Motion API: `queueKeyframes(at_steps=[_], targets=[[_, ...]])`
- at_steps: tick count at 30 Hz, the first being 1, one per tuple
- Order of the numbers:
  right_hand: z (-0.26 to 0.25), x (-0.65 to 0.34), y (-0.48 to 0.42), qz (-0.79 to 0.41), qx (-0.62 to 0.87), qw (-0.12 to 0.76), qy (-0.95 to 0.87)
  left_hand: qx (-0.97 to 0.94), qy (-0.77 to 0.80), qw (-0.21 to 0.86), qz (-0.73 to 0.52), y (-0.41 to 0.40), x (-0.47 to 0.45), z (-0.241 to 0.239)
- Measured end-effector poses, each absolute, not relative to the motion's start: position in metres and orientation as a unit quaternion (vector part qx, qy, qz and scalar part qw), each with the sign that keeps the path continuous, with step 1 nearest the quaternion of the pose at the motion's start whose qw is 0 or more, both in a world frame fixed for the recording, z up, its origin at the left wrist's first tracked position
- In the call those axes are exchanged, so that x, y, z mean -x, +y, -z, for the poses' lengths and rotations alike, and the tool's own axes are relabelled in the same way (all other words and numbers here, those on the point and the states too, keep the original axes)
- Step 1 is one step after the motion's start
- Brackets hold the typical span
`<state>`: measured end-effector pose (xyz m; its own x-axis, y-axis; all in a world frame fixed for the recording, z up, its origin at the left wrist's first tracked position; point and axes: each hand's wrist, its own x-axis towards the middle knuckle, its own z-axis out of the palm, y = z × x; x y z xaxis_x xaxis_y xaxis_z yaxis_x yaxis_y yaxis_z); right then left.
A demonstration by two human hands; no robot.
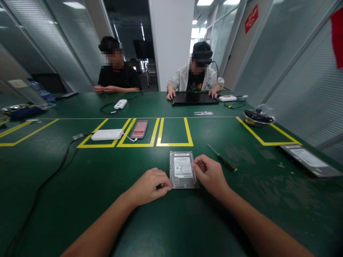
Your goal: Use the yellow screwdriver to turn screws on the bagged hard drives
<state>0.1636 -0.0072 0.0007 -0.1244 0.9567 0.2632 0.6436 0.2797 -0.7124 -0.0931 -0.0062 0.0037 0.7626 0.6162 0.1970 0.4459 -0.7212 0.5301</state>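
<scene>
A silver hard drive point(183, 169) with a white label lies flat on the green table, straight in front of me. At its lower left corner, the curled fingertips and thumb of my left hand point(151, 185) meet against the edge. My right hand point(210, 175) has bent fingers closed at the drive's right edge, with the fingertips on its side. Just beyond my right hand lies a screwdriver point(226, 162) with a dark and yellow handle, its shaft pointing away to the left.
At the right lies another hard drive point(308, 157), near tiny screws point(281, 165) and a metal bowl point(258, 119). A white power bank point(107, 134) and a phone point(139, 129) rest by yellow tape outlines. Across the table sit two people, one handling a black panel point(195, 98).
</scene>
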Motion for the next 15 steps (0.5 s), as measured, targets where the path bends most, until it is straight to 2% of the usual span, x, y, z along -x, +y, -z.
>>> queueKeyframes(at_steps=[4,7,11,15], targets=[[-0.011,-0.187,0.003,-0.049,0.650,0.262,-0.712,-0.904,0.302,0.234,-0.193,-0.005,0.092,-0.002],[-0.016,-0.202,0.008,0.023,0.705,0.168,-0.689,-0.903,0.303,0.233,-0.199,-0.005,0.092,-0.003],[-0.018,-0.218,0.012,0.042,0.751,0.054,-0.657,-0.903,0.298,0.236,-0.199,-0.007,0.093,-0.002],[-0.019,-0.229,0.016,0.022,0.771,-0.012,-0.637,-0.902,0.297,0.242,-0.197,-0.008,0.094,-0.001]])
